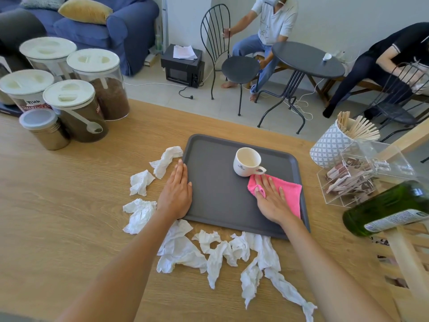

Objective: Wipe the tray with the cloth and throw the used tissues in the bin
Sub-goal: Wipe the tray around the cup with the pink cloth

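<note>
A dark grey tray (220, 196) lies on the wooden table. My left hand (176, 191) rests flat on the tray's left rim, fingers together. My right hand (270, 198) presses flat on a pink cloth (290, 196) at the tray's right side, one corner of the cloth folded over a finger. A white cup (247, 161) stands on the tray just beyond the cloth, its handle close to my fingertips. Several crumpled white tissues (218, 249) lie on the table to the left of the tray and along its near edge. No bin is in view.
Several lidded jars (74, 103) stand at the table's far left. At the right are a patterned cup of wooden sticks (334, 142), a clear box of sachets (362, 175) and a green bottle (385, 210). Beyond the table, two people sit by a round table (306, 59) and chairs.
</note>
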Available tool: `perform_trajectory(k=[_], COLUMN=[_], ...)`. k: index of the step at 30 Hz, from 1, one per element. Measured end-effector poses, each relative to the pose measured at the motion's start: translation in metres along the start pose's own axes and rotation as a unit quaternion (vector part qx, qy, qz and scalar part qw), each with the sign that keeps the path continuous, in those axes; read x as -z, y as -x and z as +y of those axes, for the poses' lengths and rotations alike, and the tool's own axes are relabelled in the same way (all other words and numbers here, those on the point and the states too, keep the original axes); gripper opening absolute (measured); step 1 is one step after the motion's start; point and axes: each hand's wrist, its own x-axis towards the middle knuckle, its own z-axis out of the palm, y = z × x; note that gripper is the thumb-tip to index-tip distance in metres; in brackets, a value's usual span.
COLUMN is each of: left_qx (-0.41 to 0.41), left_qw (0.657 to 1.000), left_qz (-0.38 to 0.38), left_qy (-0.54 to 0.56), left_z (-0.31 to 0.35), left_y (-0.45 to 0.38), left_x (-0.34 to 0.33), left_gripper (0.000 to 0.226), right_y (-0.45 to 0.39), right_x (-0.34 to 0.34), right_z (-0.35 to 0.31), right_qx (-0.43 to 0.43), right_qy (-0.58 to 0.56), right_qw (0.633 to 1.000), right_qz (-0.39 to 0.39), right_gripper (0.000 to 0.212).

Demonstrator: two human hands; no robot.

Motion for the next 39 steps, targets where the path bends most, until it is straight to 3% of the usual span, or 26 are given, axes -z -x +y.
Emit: perform_trajectory(k=[8, 18, 30, 39], left_qx=[0.001, 0.001, -0.006, -0.016], left_qw=[1.0, 1.0, 0.998, 0.999], left_qz=[0.006, 0.013, 0.018, 0.015], left_qy=[-0.01, -0.016, -0.064, -0.046], left_z=[-0.001, -0.005, -0.006, -0.007], left_y=[-0.001, -0.005, -0.007, -0.006], left_x=[-0.002, -0.01, -0.014, -0.013], left_gripper=[0.056, 0.057, 0.057, 0.057], right_y=[0.003, 0.03, -0.006, -0.002], right_x=[-0.001, -0.032, -0.038, -0.041], right_z=[-0.003, -0.041, -0.1, -0.096], right_qx=[-0.004, 0.082, 0.114, 0.123], right_qy=[0.003, 0.046, 0.046, 0.038], right_qw=[1.0, 0.994, 0.992, 0.991], right_qz=[-0.009, -0.047, -0.038, -0.022], right_gripper=[0.055, 0.054, 0.056, 0.055])
